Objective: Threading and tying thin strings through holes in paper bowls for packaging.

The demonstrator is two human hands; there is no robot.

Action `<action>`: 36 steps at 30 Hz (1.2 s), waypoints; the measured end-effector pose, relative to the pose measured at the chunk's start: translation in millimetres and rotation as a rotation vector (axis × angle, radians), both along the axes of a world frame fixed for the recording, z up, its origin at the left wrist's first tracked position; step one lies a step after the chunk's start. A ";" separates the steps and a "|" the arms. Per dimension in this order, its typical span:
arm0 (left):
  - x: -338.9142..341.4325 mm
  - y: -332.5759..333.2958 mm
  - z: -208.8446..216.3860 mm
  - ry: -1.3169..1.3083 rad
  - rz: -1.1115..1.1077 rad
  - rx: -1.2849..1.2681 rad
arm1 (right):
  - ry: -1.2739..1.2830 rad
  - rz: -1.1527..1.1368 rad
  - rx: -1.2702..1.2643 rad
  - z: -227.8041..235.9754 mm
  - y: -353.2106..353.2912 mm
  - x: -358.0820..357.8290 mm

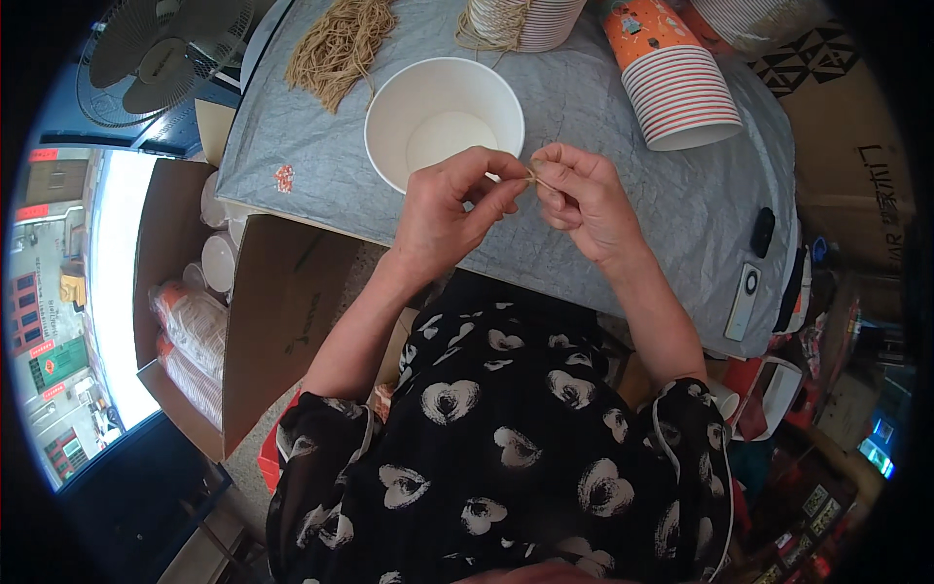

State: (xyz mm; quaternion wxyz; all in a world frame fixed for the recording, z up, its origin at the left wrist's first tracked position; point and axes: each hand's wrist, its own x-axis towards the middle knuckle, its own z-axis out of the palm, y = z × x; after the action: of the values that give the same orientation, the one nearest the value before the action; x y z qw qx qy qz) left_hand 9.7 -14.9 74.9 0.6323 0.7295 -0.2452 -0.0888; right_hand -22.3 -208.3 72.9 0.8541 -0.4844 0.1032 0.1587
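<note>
My left hand (pixel 455 200) and my right hand (pixel 584 195) meet over the near edge of the table, thumbs and forefingers pinched together. Between their fingertips is a thin piece of tan twine (pixel 531 179), mostly hidden by the fingers. Just beyond my left hand a large white paper bucket (pixel 386 122) stands upright with its mouth up, its near rim partly covered by the hand. A loose bundle of tan twine (pixel 341 49) lies farther back on the left, with a strand trailing toward the bucket.
Grey sheeting (pixel 292 156) covers the table. At the back are a stack of white cups (pixel 525 24) wrapped with twine and a tipped stack of orange-printed buckets (pixel 681 92). A remote control (pixel 742 302) lies at right. An open carton (pixel 282 321) of packed cups stands left, below a fan (pixel 161 63).
</note>
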 end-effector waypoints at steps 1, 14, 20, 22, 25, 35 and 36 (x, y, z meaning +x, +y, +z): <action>-0.4 -1.7 1.5 0.000 -0.001 0.004 | 0.000 -0.001 0.004 0.5 -0.4 -0.4; 15.8 7.3 4.7 0.189 -0.002 -0.043 | -0.260 -0.095 -0.335 12.2 -3.2 -0.3; 27.9 10.0 13.7 0.485 -0.111 -0.082 | -0.571 -0.185 -0.833 8.8 -2.6 -14.2; 27.8 8.6 12.3 0.510 -0.093 -0.113 | -0.601 -0.189 -0.943 9.0 4.6 -15.3; 25.5 5.8 16.6 0.479 -0.091 -0.041 | -0.668 -0.261 -1.016 3.1 16.3 -16.0; 21.8 5.3 12.6 0.504 -0.079 -0.104 | -0.714 -0.359 -0.998 -9.8 26.9 -14.6; 21.2 5.7 13.2 0.512 -0.079 -0.109 | -0.689 -0.347 -0.986 -10.6 26.8 -15.4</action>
State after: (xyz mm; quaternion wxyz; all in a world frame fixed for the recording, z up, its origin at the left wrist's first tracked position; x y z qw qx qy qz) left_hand 30.9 -9.2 88.0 0.7081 0.6380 -0.1102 -0.2818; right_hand -37.8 -181.5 62.3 0.5276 -0.8211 -0.0400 -0.2139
